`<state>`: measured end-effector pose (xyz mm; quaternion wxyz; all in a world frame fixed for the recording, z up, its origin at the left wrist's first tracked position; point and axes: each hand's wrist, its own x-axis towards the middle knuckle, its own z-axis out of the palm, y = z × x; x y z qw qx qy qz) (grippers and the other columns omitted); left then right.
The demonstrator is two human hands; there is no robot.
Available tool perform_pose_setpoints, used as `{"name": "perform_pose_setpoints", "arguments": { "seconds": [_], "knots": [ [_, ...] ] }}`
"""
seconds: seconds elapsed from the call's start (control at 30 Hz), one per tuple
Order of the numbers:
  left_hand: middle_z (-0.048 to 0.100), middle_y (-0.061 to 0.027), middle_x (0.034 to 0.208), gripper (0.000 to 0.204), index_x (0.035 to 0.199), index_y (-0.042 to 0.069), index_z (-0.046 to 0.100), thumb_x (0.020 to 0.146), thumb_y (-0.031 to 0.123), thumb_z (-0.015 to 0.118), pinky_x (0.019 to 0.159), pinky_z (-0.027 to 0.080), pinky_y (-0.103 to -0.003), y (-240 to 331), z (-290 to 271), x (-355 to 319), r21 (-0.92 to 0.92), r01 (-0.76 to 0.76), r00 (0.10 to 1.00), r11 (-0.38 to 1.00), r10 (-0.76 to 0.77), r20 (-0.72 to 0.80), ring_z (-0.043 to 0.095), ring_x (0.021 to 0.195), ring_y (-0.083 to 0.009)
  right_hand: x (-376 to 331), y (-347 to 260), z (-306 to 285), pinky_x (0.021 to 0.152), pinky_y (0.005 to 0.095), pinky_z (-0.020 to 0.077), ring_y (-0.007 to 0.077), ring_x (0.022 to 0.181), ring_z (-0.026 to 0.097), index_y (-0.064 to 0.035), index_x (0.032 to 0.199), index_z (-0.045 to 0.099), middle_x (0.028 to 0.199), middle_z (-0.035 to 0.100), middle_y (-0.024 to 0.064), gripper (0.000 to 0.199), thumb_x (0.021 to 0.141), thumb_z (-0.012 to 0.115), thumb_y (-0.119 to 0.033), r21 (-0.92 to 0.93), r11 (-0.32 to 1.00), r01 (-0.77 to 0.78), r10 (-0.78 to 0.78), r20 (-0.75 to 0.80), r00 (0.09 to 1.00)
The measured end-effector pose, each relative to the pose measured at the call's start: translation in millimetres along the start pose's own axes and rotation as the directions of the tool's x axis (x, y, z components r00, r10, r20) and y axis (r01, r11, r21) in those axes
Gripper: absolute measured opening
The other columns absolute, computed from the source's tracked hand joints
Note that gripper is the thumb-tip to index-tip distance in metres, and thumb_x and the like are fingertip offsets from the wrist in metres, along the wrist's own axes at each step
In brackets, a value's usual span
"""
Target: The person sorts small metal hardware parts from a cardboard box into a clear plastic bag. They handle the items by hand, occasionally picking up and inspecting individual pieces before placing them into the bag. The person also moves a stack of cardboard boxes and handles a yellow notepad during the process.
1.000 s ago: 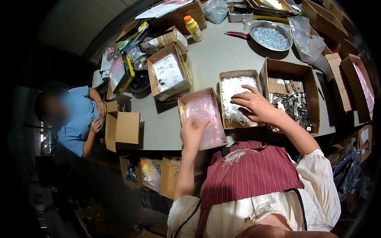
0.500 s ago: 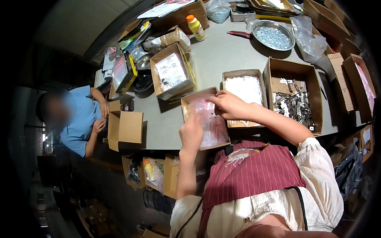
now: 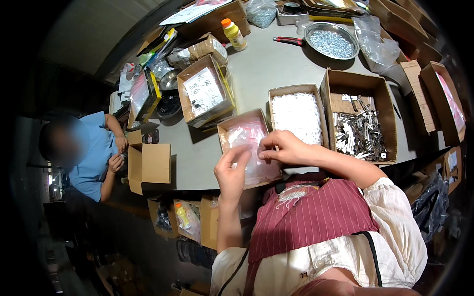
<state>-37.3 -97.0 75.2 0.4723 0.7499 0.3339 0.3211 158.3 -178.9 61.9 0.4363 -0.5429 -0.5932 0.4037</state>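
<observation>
A cardboard box [image 3: 220,132] holds a stack of clear plastic bags [image 3: 249,130] with red lines on them. Over its near part, both my hands face each other. My right hand [image 3: 282,148] pinches what looks like the edge of one clear bag, thumb against forefinger. My left hand [image 3: 231,170] has its fingers curled toward the thumb at the box's left side; what they grip, if anything, is lost against the clear plastic. Just right stands a box of small white pieces [image 3: 296,114], and beyond it a box of metal clips or brackets [image 3: 360,129].
A metal bowl of small silvery parts [image 3: 332,42], a red-handled cutter [image 3: 289,40] and a yellow bottle [image 3: 233,34] stand farther back. A paper-topped box [image 3: 203,93] is at left. A co-worker in blue [image 3: 96,148] sits beyond an open carton [image 3: 156,163].
Both hands have moved toward the box's near edge. My right hand has come down from the box's far side, and its fingers now pinch. The view has shifted slightly.
</observation>
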Motion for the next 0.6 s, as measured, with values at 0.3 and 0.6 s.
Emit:
{"name": "perform_pose_setpoints", "arguments": {
  "seconds": [0.3, 0.6],
  "knots": [
    [0.066, -0.0035, 0.077, 0.008, 0.085, -0.002, 0.066, 0.087, 0.004, 0.071, 0.068, 0.049, -0.028, 2, 24, -15, 0.037, 0.044, 0.997, 0.998, -0.041, -0.066, 0.060, 0.073, -0.0113, -60, 2, 0, 0.069, 0.0294, 0.0490, 0.0089, 0.074, 0.059, -0.0002, 0.097, 0.070, 0.077, 0.068, 0.0014, 0.028, 0.098, 0.068, -0.028, 0.249, 0.917, -0.311, 0.271, 0.184, 0.945],
    [0.068, -0.0099, 0.098, 0.013, 0.106, 0.003, 0.071, 0.095, 0.001, 0.065, 0.089, 0.050, -0.027, -1, 32, -3, -0.036, -0.096, 0.970, 0.995, 0.102, 0.222, 0.066, 0.095, -0.0155, -76, 30, -2, 0.083, 0.0373, 0.0542, 0.0289, 0.091, 0.071, -0.0077, 0.116, 0.067, 0.101, 0.074, 0.0132, 0.031, 0.095, 0.066, -0.032, 0.065, 0.978, -0.199, 0.205, -0.091, 0.975]
  ]
}}
